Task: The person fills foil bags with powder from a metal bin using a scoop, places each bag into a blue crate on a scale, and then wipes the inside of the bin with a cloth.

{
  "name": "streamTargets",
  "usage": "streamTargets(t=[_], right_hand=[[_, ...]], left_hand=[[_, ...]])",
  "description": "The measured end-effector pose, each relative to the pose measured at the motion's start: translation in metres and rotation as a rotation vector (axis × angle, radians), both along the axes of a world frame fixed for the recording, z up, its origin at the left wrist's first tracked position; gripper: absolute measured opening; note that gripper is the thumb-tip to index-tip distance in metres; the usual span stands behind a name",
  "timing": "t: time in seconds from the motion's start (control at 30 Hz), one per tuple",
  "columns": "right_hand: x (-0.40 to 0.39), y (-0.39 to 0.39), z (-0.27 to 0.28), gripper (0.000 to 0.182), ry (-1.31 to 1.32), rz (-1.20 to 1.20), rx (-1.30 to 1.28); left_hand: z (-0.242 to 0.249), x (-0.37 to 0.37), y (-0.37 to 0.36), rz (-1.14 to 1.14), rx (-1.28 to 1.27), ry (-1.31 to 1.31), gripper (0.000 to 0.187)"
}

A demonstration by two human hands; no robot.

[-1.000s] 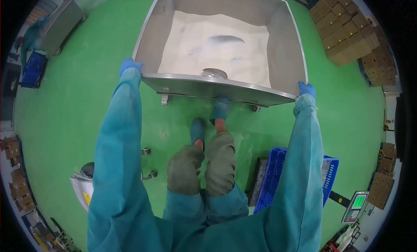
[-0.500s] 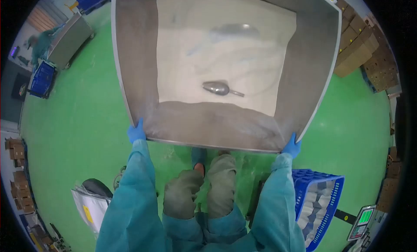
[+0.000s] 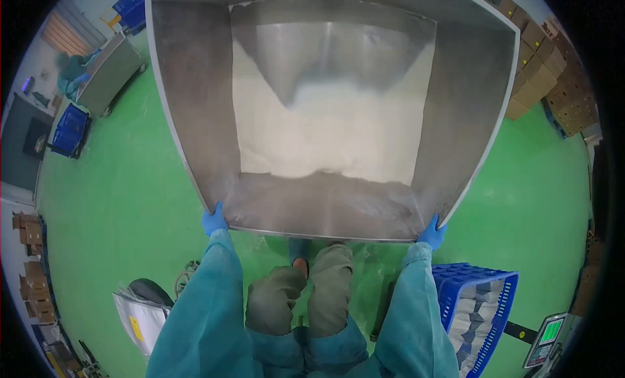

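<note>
A large metal bin (image 3: 319,212) fills the upper middle of the head view, its open top facing me. Pale powder (image 3: 332,140) covers its bottom, with a smooth grey, shiny area showing toward the far side. My left hand (image 3: 215,220), in a blue glove, grips the near-left corner of the rim with the thumb over the edge. At the near-right corner, my gloved right hand (image 3: 432,233) is closed on the rim in the same way. The other fingers of both hands are mostly hidden under the edge. No scoop is visible in the bin now.
A blue crate (image 3: 472,277) with white and grey packs stands right of my legs, beside a scale display (image 3: 545,339). White bags (image 3: 143,319) lie at left. Cardboard boxes (image 3: 534,78) are stacked far right. A person (image 3: 70,72) stands by a metal cart (image 3: 112,75).
The bin's near edge and both hands have shifted slightly lower in view, hands a little closer together. The metal scoop on the powder is no longer visible, and a grey area now shows at the far side.
</note>
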State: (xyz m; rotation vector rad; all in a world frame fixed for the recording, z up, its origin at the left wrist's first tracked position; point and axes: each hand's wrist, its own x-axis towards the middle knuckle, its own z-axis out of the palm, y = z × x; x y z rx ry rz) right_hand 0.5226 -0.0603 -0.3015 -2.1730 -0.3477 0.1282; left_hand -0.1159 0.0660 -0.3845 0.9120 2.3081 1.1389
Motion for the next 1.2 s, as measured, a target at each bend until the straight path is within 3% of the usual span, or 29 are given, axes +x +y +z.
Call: streamTargets(t=[0.1, 0.17, 0.23, 0.3, 0.37, 0.47, 0.53, 0.63, 0.73, 0.83, 0.93, 1.1, 1.17, 1.2], right_hand=[[0.000, -0.009, -0.011, 0.049, 0.023, 0.002, 0.046], [0.005, -0.017, -0.030, 0.049, 0.015, -0.033, -0.075], [0.008, -0.022, -0.028, 0.049, 0.016, -0.058, -0.097], [-0.011, -0.019, -0.010, 0.048, 0.048, -0.060, -0.037], [-0.020, -0.017, 0.003, 0.048, 0.093, -0.050, -0.027], [-0.019, -0.016, 0.001, 0.050, 0.081, -0.026, -0.022], [-0.021, -0.019, 0.000, 0.052, 0.103, -0.038, -0.017], [-0.019, -0.014, -0.002, 0.054, 0.120, -0.086, 0.044], [-0.019, -0.019, -0.016, 0.057, 0.039, -0.071, 0.062], [-0.014, -0.012, -0.016, 0.060, 0.018, -0.051, 0.055], [-0.007, -0.019, -0.023, 0.063, 0.032, -0.038, 0.019], [0.000, -0.021, -0.022, 0.065, -0.003, -0.058, -0.159], [-0.010, -0.016, -0.004, 0.065, 0.013, -0.045, -0.104], [-0.013, -0.014, 0.004, 0.065, 0.021, -0.038, -0.072]], left_hand=[[-0.034, -0.016, -0.015, -0.018, 0.025, 0.045, 0.064], [-0.023, -0.003, -0.012, 0.004, -0.089, 0.121, 0.071], [0.049, 0.055, -0.020, 0.074, -0.319, 0.216, 0.079], [0.086, 0.096, 0.001, -0.077, 0.329, 0.442, 0.087], [0.165, 0.138, 0.030, -0.388, 0.316, 0.489, 0.089], [0.125, 0.131, 0.072, -0.692, 0.062, 0.928, 0.088], [0.054, 0.100, 0.035, -1.155, -0.839, 0.876, 0.086], [0.055, 0.116, 0.043, -1.089, -0.634, 0.903, 0.088], [0.059, 0.107, 0.042, -0.837, -0.266, 0.973, 0.090], [0.023, 0.092, 0.029, -1.056, -0.775, 0.711, 0.088], [0.051, 0.092, 0.025, -1.124, -0.419, 0.670, 0.079], [0.131, 0.081, 0.000, -0.409, 0.482, 0.688, 0.087], [0.097, 0.034, 0.022, -0.142, 0.146, 0.520, 0.075], [0.087, 0.026, 0.026, -0.133, 0.105, 0.405, 0.069]])
